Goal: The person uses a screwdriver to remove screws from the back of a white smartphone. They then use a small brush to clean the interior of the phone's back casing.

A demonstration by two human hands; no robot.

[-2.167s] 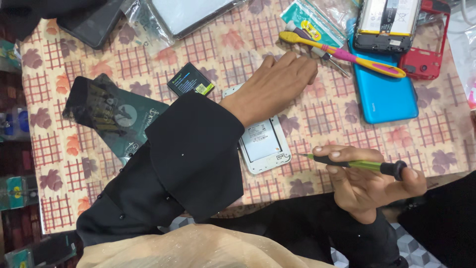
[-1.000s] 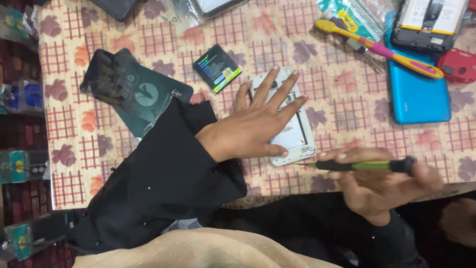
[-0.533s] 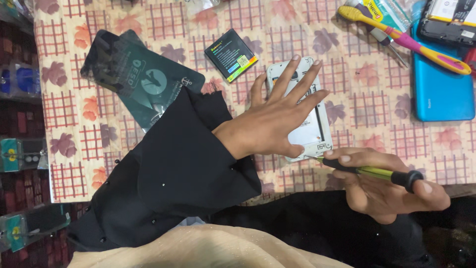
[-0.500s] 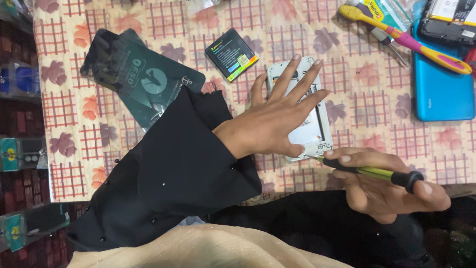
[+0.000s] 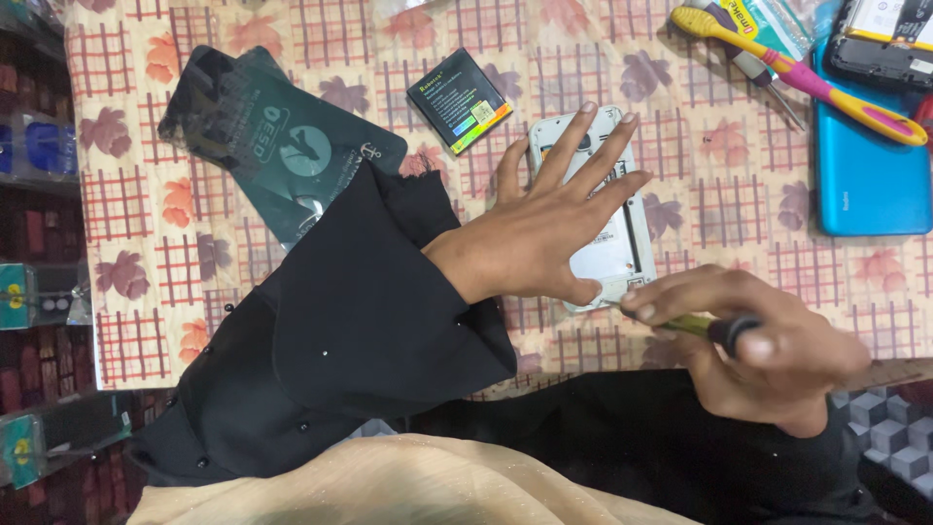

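Note:
An opened white phone lies back-up on the checked, leaf-patterned tablecloth. My left hand rests flat on it with fingers spread, pinning it down. My right hand grips a small screwdriver with a green shaft and black cap; its tip touches the phone's lower right corner. A black phone battery lies just left of the phone's top.
A dark anti-static bag lies at the left. A blue phone back cover, yellow-and-pink scissors and another opened phone sit at the top right. The table's front edge runs under my wrists.
My left hand slid down and spread flat over the white phone. My right hand brought the screwdriver tip up to the phone's lower corner. The view shifted, so the table appears lower and to the right.

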